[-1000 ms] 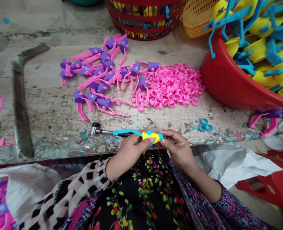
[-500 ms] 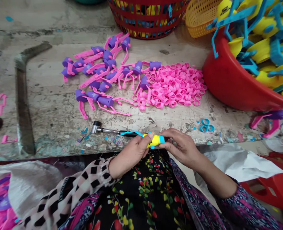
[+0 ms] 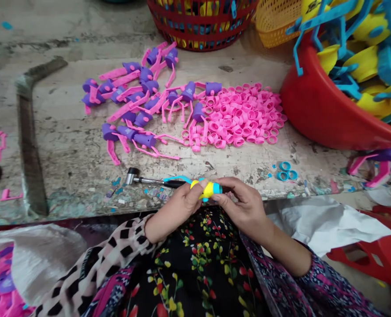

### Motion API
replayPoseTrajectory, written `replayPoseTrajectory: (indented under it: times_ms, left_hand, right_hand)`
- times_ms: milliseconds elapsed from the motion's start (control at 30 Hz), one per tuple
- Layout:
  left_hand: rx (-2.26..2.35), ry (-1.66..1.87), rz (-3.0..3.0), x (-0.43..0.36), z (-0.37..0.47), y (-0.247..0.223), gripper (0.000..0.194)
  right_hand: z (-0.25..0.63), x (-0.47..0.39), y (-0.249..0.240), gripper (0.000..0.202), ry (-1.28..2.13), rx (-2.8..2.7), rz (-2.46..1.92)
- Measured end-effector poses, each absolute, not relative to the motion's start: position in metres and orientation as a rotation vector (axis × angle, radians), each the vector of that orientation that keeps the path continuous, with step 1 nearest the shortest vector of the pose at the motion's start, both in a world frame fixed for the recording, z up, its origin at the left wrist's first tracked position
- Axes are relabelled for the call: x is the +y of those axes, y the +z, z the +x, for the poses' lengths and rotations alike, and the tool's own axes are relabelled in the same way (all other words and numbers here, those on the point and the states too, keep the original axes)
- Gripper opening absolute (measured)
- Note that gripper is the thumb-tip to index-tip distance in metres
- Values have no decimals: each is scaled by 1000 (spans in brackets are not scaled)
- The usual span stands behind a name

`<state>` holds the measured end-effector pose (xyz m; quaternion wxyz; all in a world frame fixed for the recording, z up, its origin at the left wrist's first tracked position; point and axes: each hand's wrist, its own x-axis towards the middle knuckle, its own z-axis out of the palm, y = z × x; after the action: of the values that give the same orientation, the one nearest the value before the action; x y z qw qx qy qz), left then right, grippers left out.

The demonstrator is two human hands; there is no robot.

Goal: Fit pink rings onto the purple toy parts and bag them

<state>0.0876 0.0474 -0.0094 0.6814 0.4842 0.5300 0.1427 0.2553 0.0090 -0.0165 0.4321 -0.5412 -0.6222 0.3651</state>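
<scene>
Fingers of the left hand point(image 3: 170, 215) grasp a yellow cup point(image 3: 209, 190) at the table's point(image 3: 72, 163) front edge, the right hand's point(image 3: 250, 211) pinch the blue ring point(image 3: 217, 188) apparently already on its end, and three rings point(image 3: 285, 170) lie loose.

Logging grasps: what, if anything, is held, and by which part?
A yellow-and-blue, tapered plastic piece: the left hand grips its yellow body; the right hand is at its blue end, grip unclear.
</scene>
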Motion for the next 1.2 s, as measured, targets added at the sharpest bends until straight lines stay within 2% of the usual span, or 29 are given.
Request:
replayPoseTrajectory:
  times_ms: [133, 533, 800, 967, 1200]
  left_hand:
    - [1132, 280, 884, 51, 85, -1, 39]
    - [1092, 187, 1096, 52, 75, 4, 49]
    - [1172, 264, 1271, 48, 74, -5, 51]
    - [1227, 418, 1423, 47, 73, -12, 41]
    - [1087, 287, 1200, 48, 73, -6, 48]
  right_hand:
    - [254, 7, -9, 25, 869, -1572, -1340]
    - [248, 5, -12, 25, 892, -1536, -1306]
    - [245, 5, -12, 27, 849, -1590, -1316]
    - [243, 6, -17, 21, 698, -1731, -1278]
    - [247, 5, -22, 23, 552, -1854, -1180]
